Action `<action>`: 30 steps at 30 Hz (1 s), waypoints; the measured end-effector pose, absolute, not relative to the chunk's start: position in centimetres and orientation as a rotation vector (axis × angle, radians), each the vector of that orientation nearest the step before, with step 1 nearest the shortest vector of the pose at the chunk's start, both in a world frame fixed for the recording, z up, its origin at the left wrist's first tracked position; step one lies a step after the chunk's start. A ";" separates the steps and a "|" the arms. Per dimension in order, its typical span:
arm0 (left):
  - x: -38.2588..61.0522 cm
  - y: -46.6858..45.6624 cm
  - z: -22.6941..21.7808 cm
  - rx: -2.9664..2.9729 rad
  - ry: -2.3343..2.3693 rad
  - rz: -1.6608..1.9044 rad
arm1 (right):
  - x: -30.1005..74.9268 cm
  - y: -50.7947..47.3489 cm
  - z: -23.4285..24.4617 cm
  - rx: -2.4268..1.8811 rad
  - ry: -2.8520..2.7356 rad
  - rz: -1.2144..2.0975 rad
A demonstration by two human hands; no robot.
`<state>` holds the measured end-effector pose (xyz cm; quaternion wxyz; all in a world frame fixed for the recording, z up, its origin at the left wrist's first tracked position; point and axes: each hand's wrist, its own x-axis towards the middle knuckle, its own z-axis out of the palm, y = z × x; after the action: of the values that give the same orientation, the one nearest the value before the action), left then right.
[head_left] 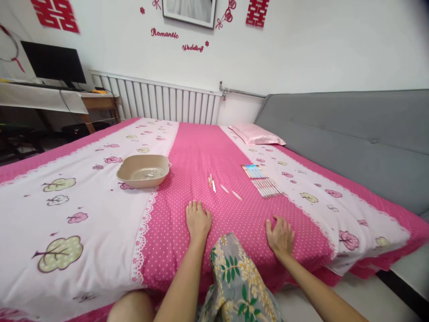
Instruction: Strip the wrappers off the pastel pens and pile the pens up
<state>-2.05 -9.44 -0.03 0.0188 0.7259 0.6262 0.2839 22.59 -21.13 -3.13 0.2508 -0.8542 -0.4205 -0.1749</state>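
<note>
My left hand [199, 219] lies flat on the pink dotted bedspread [187, 147], fingers stretched forward and holding nothing. To the right, my right hand [280, 235] rests on the same cloth with its fingers apart, also bare. Beyond the hands are a few loose pen-like sticks: a small cluster [212, 183], a pale stick [224, 189] and another pale stick [237, 195]. Farther right sit a row of blue pen-like sticks [254, 171] and a row of white and pink ones [268, 188]. Neither hand touches any of them.
A beige plastic basin [144, 183] stands left of the sticks, with small clear or whitish pieces inside. At the far right is a pink pillow [256, 134] by the grey headboard [351, 138]. A radiator [161, 98] and a desk with a monitor [53, 62] are behind.
</note>
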 end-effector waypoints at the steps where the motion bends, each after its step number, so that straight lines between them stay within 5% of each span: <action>1: -2.1 -9.4 0.0 2.250 1.942 0.883 | 22.5 -21.1 -3.1 -2.329 -1.135 -0.476; 30: -2.2 -9.5 0.4 2.258 1.892 0.815 | 22.4 -20.5 -3.1 -2.378 -1.086 -0.511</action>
<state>-2.21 -9.50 0.36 0.0424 0.7380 0.6185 0.2664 22.44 -20.51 -3.11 0.2367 -0.8674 -0.3960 -0.1863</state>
